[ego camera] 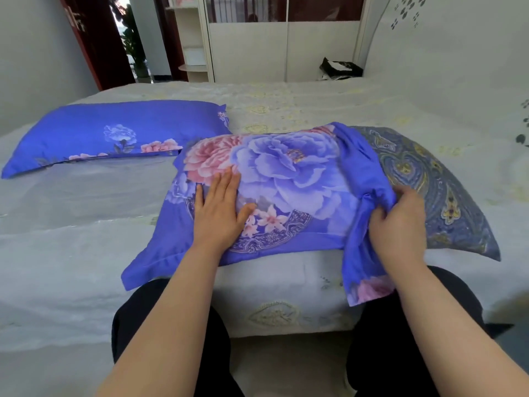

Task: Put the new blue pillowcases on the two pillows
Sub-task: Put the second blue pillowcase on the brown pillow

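Observation:
A pillow (429, 190) in a grey-blue paisley cover lies on the bed in front of me, its right part bare. A blue floral pillowcase (286, 173) covers its left and middle part, with the open end bunched near the right. My left hand (221, 207) presses flat on the pillowcase, fingers straight. My right hand (400, 222) grips the bunched blue edge of the opening. A second pillow (114, 133) in a matching blue floral case lies flat at the far left.
The bed (86, 239) has a pale quilted cover and I stand at its near edge. A black and white bag (339, 67) sits at the far right side. A white wardrobe (257, 50) and an open doorway (134, 38) stand behind.

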